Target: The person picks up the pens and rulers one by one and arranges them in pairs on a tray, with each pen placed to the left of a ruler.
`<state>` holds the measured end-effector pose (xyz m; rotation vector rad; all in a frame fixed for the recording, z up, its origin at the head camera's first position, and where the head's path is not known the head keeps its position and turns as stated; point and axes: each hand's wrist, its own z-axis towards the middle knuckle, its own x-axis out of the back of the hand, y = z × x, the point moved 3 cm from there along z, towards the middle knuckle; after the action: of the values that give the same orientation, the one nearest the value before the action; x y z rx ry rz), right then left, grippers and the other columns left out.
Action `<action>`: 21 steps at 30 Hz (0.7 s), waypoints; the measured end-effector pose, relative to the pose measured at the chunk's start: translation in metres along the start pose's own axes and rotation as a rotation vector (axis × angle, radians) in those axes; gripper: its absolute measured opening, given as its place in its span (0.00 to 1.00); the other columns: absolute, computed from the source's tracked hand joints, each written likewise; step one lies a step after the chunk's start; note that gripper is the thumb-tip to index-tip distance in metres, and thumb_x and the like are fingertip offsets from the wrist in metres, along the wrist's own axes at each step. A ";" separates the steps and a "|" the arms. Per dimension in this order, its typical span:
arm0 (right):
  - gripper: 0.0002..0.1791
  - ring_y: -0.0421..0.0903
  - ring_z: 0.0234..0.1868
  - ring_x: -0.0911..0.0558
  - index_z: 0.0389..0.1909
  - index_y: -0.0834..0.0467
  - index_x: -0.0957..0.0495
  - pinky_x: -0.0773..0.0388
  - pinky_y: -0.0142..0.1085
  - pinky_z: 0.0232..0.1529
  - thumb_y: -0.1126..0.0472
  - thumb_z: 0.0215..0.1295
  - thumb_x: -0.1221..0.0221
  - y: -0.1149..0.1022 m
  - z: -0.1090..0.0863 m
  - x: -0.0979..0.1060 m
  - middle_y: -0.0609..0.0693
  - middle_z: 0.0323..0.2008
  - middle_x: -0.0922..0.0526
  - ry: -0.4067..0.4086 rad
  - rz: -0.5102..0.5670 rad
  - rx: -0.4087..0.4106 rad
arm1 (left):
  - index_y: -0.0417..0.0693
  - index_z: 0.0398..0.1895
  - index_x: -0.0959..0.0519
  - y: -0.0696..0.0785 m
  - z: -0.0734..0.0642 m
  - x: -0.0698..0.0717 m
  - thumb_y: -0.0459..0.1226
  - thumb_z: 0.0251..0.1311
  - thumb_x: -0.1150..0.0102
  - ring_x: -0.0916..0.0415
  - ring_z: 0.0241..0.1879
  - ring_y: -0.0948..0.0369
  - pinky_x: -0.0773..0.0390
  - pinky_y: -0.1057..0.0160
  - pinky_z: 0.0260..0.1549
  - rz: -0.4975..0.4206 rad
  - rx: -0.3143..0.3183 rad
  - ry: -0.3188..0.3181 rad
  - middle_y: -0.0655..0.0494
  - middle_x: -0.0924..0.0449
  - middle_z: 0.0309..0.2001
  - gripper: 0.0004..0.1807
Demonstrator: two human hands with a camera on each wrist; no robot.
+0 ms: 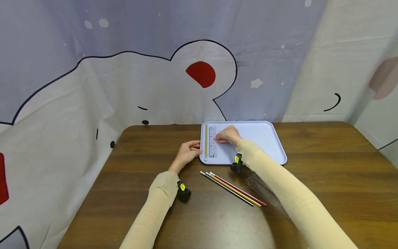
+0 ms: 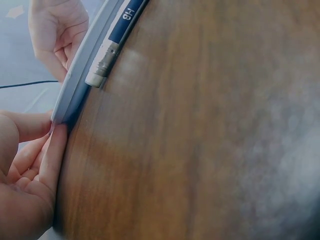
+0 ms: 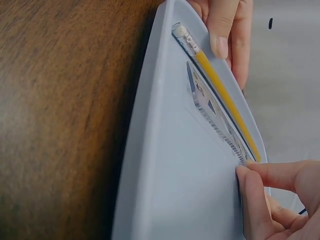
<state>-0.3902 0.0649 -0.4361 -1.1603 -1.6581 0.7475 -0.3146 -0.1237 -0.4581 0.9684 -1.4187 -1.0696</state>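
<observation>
A white tray (image 1: 258, 141) lies at the far edge of the table. My left hand (image 1: 186, 152) holds its left rim, thumb above and fingers below in the left wrist view. Along that side of the tray rests a yellow pencil (image 1: 206, 140), its eraser end toward me. Beside the pencil is a clear plastic ruler (image 1: 212, 145) with cut-out shapes, roughly parallel to it. My right hand (image 1: 229, 135) reaches over the tray and pinches the ruler's right edge between thumb and forefinger, as the right wrist view (image 3: 245, 162) shows.
Several pencils (image 1: 233, 189), among them red, yellow and dark blue ones, lie slanted on the wooden table (image 1: 133, 193) in front of the tray. A dark, flat ruler-like strip (image 1: 264, 190) lies partly under my right forearm. A printed curtain (image 1: 140, 83) hangs behind the table.
</observation>
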 end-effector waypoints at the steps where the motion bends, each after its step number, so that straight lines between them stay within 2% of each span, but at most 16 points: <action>1: 0.15 0.40 0.22 0.15 0.40 0.70 0.20 0.16 0.31 0.37 0.71 0.50 0.32 -0.001 -0.003 0.000 0.57 0.27 0.13 -0.003 -0.004 0.002 | 0.35 0.61 0.27 -0.001 0.000 0.000 0.26 0.57 0.39 0.21 0.44 0.57 0.16 0.63 0.42 -0.001 0.002 0.001 0.38 0.22 0.54 0.26; 5: 0.16 0.38 0.17 0.17 0.41 0.71 0.20 0.16 0.29 0.32 0.70 0.49 0.32 -0.002 -0.008 0.001 0.49 0.15 0.17 -0.007 -0.004 0.026 | 0.33 0.62 0.29 -0.002 0.002 0.000 0.26 0.57 0.39 0.21 0.46 0.53 0.16 0.62 0.43 -0.003 -0.008 -0.012 0.35 0.24 0.55 0.26; 8: 0.17 0.37 0.16 0.18 0.41 0.72 0.20 0.17 0.27 0.29 0.70 0.48 0.32 -0.002 -0.007 0.001 0.46 0.12 0.20 0.000 -0.015 0.036 | 0.32 0.62 0.29 -0.001 0.002 0.000 0.26 0.57 0.39 0.21 0.45 0.54 0.16 0.62 0.42 -0.013 -0.012 -0.012 0.34 0.24 0.55 0.27; 11: 0.17 0.37 0.15 0.18 0.40 0.71 0.19 0.18 0.27 0.27 0.69 0.48 0.32 -0.003 -0.008 0.001 0.45 0.11 0.20 0.015 -0.033 0.038 | 0.34 0.61 0.28 -0.001 0.001 0.000 0.26 0.57 0.39 0.21 0.43 0.58 0.16 0.64 0.42 -0.022 -0.011 0.003 0.36 0.23 0.54 0.26; 21: 0.16 0.36 0.13 0.19 0.39 0.69 0.18 0.19 0.25 0.23 0.69 0.46 0.32 -0.002 -0.007 0.001 0.44 0.09 0.20 0.047 -0.068 0.037 | 0.33 0.60 0.27 -0.003 0.001 -0.001 0.25 0.56 0.39 0.20 0.41 0.58 0.15 0.64 0.40 -0.009 -0.025 0.015 0.36 0.22 0.53 0.25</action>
<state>-0.3843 0.0648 -0.4318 -1.0825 -1.6296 0.7009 -0.3158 -0.1236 -0.4610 0.9642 -1.3866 -1.0823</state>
